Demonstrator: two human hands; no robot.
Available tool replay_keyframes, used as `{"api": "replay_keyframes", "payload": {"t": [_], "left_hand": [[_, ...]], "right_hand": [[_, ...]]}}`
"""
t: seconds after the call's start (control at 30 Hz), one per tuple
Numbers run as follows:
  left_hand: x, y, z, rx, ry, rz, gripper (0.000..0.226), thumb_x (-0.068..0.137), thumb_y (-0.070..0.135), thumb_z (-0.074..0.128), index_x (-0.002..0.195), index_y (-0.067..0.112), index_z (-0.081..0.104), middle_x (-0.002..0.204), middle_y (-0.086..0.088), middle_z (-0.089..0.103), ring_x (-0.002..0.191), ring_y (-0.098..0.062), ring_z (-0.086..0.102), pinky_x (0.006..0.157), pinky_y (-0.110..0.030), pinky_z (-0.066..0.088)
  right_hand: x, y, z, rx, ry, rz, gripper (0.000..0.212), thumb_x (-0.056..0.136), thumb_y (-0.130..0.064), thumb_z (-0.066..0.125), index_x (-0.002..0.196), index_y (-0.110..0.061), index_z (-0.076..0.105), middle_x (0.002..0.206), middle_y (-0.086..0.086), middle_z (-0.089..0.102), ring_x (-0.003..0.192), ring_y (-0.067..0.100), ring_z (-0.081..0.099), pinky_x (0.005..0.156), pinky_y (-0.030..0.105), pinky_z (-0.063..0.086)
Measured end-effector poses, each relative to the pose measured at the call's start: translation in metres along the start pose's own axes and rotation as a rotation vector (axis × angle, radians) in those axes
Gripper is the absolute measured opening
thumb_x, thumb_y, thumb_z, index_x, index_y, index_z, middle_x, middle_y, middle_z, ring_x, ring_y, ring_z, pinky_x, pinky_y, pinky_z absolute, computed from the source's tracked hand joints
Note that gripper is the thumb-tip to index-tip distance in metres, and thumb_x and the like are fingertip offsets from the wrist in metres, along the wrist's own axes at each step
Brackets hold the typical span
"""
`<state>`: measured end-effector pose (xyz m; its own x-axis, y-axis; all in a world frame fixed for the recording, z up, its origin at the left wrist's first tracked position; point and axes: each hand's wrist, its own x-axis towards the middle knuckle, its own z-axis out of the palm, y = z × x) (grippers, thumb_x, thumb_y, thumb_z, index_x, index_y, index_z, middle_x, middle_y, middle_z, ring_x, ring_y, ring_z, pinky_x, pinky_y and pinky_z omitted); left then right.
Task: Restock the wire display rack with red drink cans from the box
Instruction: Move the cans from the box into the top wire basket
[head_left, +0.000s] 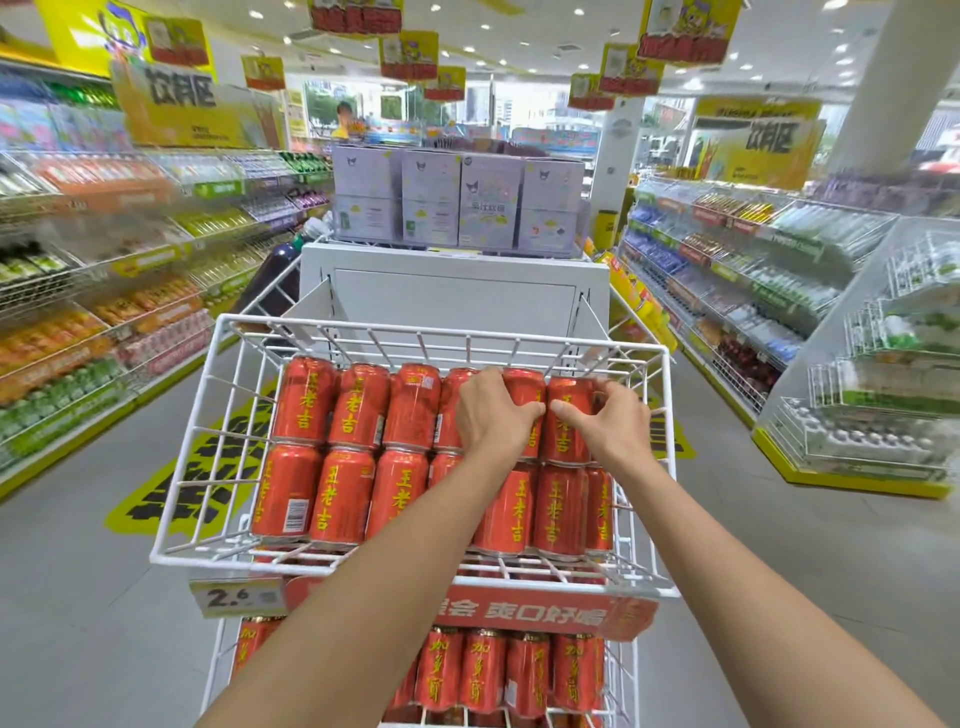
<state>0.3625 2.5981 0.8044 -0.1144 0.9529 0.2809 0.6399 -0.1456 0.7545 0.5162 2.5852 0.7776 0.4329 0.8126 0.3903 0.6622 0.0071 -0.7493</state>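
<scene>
A white wire display rack (208, 436) stands in front of me, its top basket filled with two rows of red drink cans (353, 410) with yellow characters. My left hand (493, 415) rests on the back row, fingers curled over a red can (524, 395). My right hand (613, 415) grips the neighbouring red can (569, 415) at the back right of the basket. A lower shelf holds more red cans (483, 675). The box is not in view.
A red banner (545, 613) and a price tag (234, 597) hang on the basket's front. Behind the rack stands a white display unit (452, 291) with lilac cartons (457, 202) on top. Stocked shelves line both aisle sides. A person stands far back.
</scene>
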Motion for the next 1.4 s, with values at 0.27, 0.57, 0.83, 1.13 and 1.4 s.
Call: {"api": "replay_keyframes", "payload": {"t": [0.27,0.57,0.83,1.13,1.4], "left_hand": [[0.006,0.006,0.005,0.165,-0.041,0.057,0.041,0.080,0.044,0.084,0.098,0.012,0.066,0.105,-0.012,0.070,0.102,-0.033,0.067,0.074,-0.037,0.048],[0.009,0.003,0.012,0.229,-0.046,0.132,0.035,0.087,0.041,0.078,0.101,0.012,0.063,0.105,-0.011,0.066,0.103,-0.033,0.064,0.071,-0.037,0.041],[0.010,0.003,0.010,0.290,-0.065,0.185,0.037,0.090,0.041,0.075,0.106,0.010,0.064,0.110,-0.012,0.065,0.108,-0.034,0.063,0.079,-0.040,0.049],[0.013,0.002,0.014,0.275,-0.069,0.170,0.036,0.088,0.043,0.076,0.101,0.011,0.064,0.106,-0.012,0.067,0.106,-0.034,0.064,0.080,-0.040,0.050],[0.008,-0.001,0.014,0.311,-0.063,0.221,0.039,0.094,0.041,0.070,0.114,0.008,0.062,0.117,-0.014,0.064,0.115,-0.033,0.058,0.090,-0.039,0.048]], "right_hand": [[0.016,0.016,0.007,-0.018,-0.063,0.023,0.032,0.083,-0.049,0.081,0.090,-0.019,0.074,0.070,-0.001,0.071,0.068,0.012,0.066,0.053,0.018,0.041],[0.024,0.022,0.015,-0.083,-0.014,-0.011,0.045,0.075,-0.062,0.082,0.087,-0.018,0.077,0.063,0.008,0.068,0.063,0.023,0.066,0.056,0.033,0.044],[0.024,0.029,0.022,-0.097,0.005,-0.015,0.050,0.071,-0.067,0.081,0.094,-0.023,0.078,0.069,0.001,0.070,0.070,0.020,0.069,0.063,0.034,0.054],[0.030,0.038,0.029,-0.161,0.019,-0.013,0.062,0.071,-0.073,0.076,0.108,-0.024,0.078,0.081,0.005,0.071,0.080,0.023,0.069,0.065,0.033,0.052],[0.027,0.036,0.031,-0.193,0.015,-0.005,0.065,0.073,-0.078,0.069,0.106,-0.023,0.076,0.087,0.009,0.069,0.087,0.028,0.069,0.068,0.031,0.045]]}}
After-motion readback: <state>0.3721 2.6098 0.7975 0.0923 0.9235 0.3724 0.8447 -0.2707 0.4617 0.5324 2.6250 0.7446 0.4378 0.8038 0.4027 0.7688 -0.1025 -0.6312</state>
